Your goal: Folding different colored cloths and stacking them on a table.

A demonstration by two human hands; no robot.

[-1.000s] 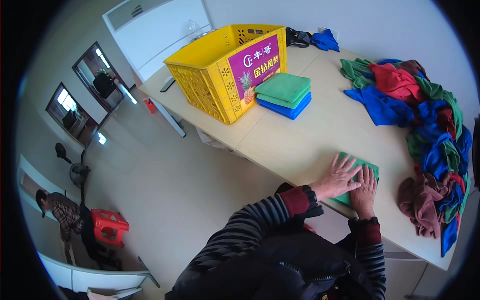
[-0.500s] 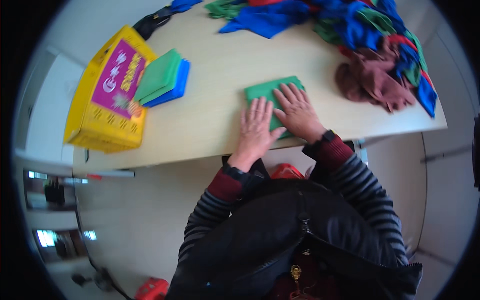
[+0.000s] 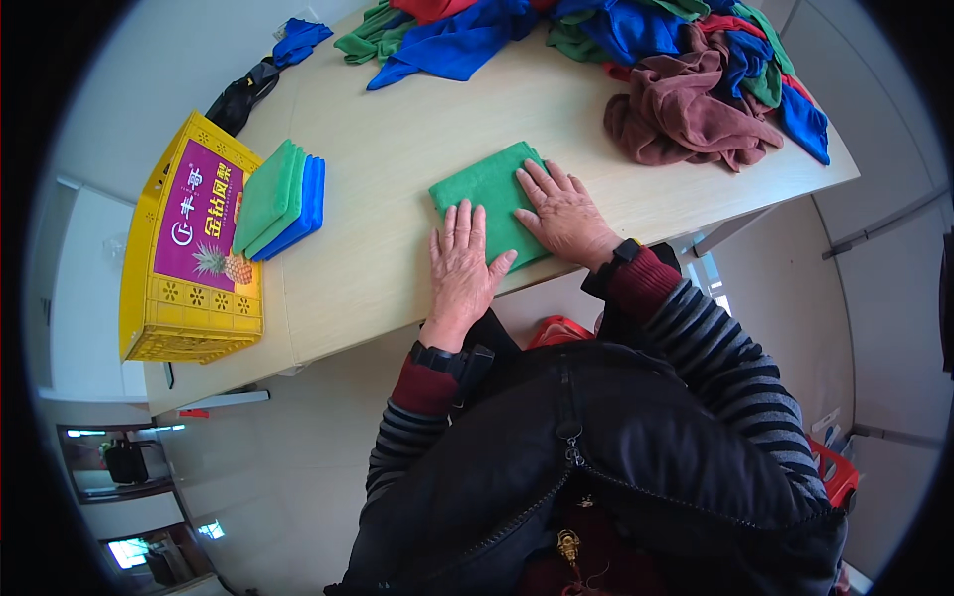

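Since the earlier frame both hands have stayed flat on the folded green cloth (image 3: 487, 194), though the view has swung. Left hand (image 3: 463, 266) and right hand (image 3: 566, 214) lie open, fingers spread, pressing the cloth. Smooth and rectangular, it sits on the counter (image 3: 397, 129) right of the yellow crate (image 3: 189, 248); its near edge is hidden under the palms.

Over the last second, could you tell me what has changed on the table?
Little: both hands still press flat on the folded green cloth, the left hand beside the right hand. Only the camera view swung. The folded stack, yellow crate and loose pile stayed put.
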